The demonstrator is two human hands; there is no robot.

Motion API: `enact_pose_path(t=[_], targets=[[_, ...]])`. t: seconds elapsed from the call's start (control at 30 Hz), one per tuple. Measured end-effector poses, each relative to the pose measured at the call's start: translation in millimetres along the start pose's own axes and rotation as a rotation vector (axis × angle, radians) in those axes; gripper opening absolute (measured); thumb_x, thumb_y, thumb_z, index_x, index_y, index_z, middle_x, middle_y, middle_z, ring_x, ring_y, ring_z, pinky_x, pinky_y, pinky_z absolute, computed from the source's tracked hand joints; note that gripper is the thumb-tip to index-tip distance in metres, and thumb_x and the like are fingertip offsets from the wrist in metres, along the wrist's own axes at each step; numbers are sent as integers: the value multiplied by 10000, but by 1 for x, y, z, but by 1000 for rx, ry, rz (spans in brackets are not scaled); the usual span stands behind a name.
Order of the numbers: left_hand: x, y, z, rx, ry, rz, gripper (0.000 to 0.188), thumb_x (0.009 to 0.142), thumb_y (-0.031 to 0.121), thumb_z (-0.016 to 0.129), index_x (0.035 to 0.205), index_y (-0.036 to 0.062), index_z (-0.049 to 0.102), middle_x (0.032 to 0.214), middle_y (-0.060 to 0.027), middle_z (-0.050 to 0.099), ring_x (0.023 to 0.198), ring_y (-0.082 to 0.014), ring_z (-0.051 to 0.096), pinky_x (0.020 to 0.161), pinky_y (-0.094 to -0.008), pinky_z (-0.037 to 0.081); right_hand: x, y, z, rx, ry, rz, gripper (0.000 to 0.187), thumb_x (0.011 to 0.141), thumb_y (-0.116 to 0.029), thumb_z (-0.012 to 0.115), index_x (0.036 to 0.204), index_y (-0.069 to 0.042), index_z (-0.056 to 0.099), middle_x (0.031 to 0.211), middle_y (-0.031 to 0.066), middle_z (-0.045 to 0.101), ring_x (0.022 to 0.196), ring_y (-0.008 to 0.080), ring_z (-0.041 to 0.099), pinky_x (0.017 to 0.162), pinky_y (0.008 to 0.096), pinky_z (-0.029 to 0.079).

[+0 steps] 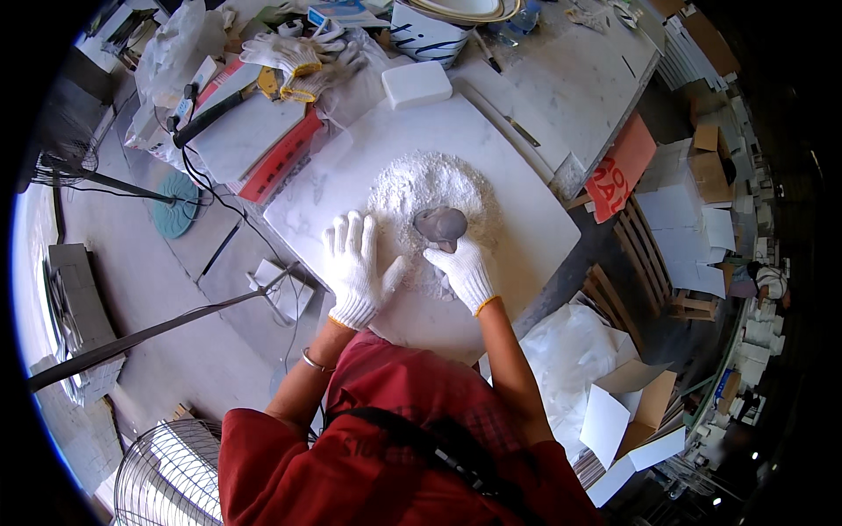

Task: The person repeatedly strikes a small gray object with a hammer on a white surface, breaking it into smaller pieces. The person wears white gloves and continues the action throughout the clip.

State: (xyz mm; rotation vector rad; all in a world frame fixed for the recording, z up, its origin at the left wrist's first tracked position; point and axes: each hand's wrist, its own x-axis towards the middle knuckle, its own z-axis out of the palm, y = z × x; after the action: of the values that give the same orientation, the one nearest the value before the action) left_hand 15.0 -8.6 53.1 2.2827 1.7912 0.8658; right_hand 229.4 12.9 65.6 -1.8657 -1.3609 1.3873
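Observation:
A pale slab [537, 235] lies in front of me, with a round patch of white powder [430, 174] spread over its middle. My right hand [463, 270], in a white knit glove, grips a smooth grey-brown rounded piece [441, 226] that rests in the powder. Its underside and exact kind are hidden. Left of the powder, my left hand [353, 270] lies gloved on the slab near its front edge, fingers stretched out and holding nothing.
A white block [417, 85] sits on the slab's far corner, with a bucket [427, 35] behind. Spare gloves [282, 54] and a red-sided box [282, 156] are at far left. A metal pole [162, 331] and wire fan [168, 478] stand left; an open carton [646, 405] is right.

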Motion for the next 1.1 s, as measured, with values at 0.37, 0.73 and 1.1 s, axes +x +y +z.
enact_pose_path(t=[0.37, 0.73, 1.1], targets=[[9, 29, 42, -325, 59, 7, 873, 748, 253, 833, 1493, -37, 482, 1530, -308, 467, 1460, -544, 380, 1212, -688, 247, -43, -67, -30, 139, 44, 157, 290, 926, -178, 815, 1146, -25, 702, 837, 87, 716, 646, 135, 666, 522, 300, 520], [29, 28, 26, -134, 38, 42, 826, 691, 293, 847, 1393, -21, 545, 1385, -249, 530, 1345, -490, 457, 1107, -627, 348, -23, -55, -26, 180, -60, 239, 313, 916, -205, 812, 1145, -22, 700, 783, 80, 701, 599, 129, 642, 506, 303, 506], [-13, 19, 3, -186, -138, 119, 1022, 606, 468, 923, 1420, -16, 539, 1463, -264, 491, 1424, -513, 405, 1177, -673, 295, -17, -14, -6, -530, 145, -162, 338, 894, -352, 743, 1109, -96, 697, 910, 148, 758, 860, 384, 730, 754, 484, 577]])
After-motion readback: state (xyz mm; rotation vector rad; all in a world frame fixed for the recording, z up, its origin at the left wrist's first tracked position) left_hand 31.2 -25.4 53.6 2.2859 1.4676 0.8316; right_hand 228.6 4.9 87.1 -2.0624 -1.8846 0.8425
